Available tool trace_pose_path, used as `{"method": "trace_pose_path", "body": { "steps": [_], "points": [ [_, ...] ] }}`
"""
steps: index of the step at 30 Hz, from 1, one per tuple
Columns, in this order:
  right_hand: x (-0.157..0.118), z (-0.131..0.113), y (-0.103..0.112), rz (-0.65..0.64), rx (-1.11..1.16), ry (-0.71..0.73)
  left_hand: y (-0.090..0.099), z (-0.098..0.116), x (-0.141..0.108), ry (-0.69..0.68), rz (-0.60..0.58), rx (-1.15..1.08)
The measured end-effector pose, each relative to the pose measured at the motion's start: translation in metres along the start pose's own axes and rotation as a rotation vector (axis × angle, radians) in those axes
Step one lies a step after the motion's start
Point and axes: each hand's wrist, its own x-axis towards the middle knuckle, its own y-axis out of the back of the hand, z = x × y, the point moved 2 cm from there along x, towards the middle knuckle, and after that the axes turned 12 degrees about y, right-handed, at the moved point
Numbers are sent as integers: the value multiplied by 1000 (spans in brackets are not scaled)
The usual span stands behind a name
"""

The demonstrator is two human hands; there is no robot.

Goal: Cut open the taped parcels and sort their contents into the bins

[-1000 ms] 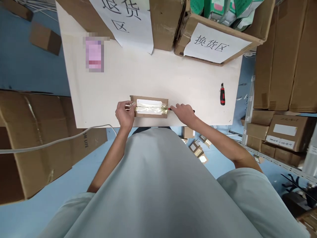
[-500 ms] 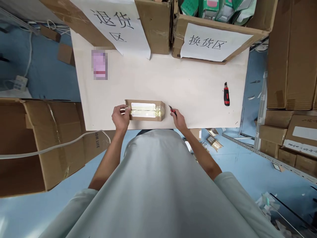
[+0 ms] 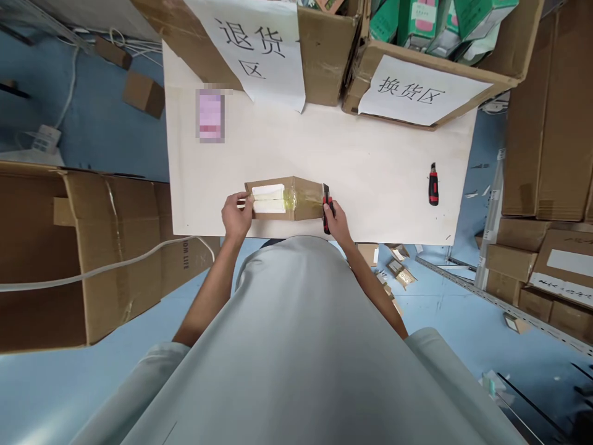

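A small taped cardboard box (image 3: 309,193) with white labels lies near the table's front edge, its taped right end now tilted into view. My left hand (image 3: 237,216) pinches the box's left end between thumb and fingers. At the right end, my right hand (image 3: 339,224) is closed around a red and black utility knife (image 3: 327,210). The knife stands along the box's right edge, blade end pointing away from me; whether the blade touches the cardboard I cannot tell. A second utility knife (image 3: 433,185) lies apart at the table's right side.
Two large cardboard boxes with paper signs (image 3: 264,49) (image 3: 417,89) stand along the table's back; the right one holds green packets (image 3: 419,21). A blurred pink item (image 3: 210,116) lies at the back left. A big open carton (image 3: 106,253) stands left of the table.
The small box has tilted so that its right end shows more. My right hand has brought the knife from beside the box to its right edge. The whole view has shifted slightly.
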Motion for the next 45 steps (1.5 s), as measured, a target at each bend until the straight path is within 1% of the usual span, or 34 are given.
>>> {"method": "trace_pose_path", "body": {
  "steps": [2, 4, 6, 8, 9, 11, 13, 15, 18, 20, 22, 26, 30, 32, 35, 38, 45],
  "points": [
    [0, -19, 16, 72, -77, 69, -15, -3, -2, 10, -88, 15],
    [0, -38, 30, 109, -166, 132, -34, -5, -4, 18, -221, 23],
    [1, -55, 36, 101, -264, 172, -49, -6, -7, 18, -361, 26],
    [1, -70, 34, 72, -349, 183, -54, -7, -8, 11, -448, 15],
    [0, -76, 30, 54, -380, 181, -52, -7, -8, 3, -461, -7],
    [-3, -86, 21, 20, -419, 181, -39, -3, -6, -32, -435, -97],
    [-6, -95, 11, 8, -452, 175, -20, 7, -4, -93, -400, -213],
    [-9, -101, 6, 26, -499, 157, 0, 22, -1, -162, -412, -283],
    [-13, -109, 4, 82, -565, 121, 22, 50, 4, -254, -478, -247],
    [-17, -114, 3, 104, -587, 111, 31, 65, 8, -294, -513, -225],
    [-23, -121, 1, 110, -604, 104, 36, 75, 11, -320, -541, -228],
    [-39, -140, -8, 88, -607, 39, 38, 83, 15, -346, -607, -244],
    [-55, -163, -27, -62, -529, -103, 31, 84, 25, -354, -676, -240],
    [-57, -173, -38, -117, -517, -131, 28, 84, 32, -356, -703, -232],
    [-53, -186, -55, -167, -551, -118, 25, 84, 39, -363, -733, -216],
    [-46, -196, -67, -232, -627, -131, 24, 83, 43, -359, -739, -218],
    [-36, -229, -77, -377, -806, -250, 21, 76, 38, -332, -695, -234]
  ]
}}
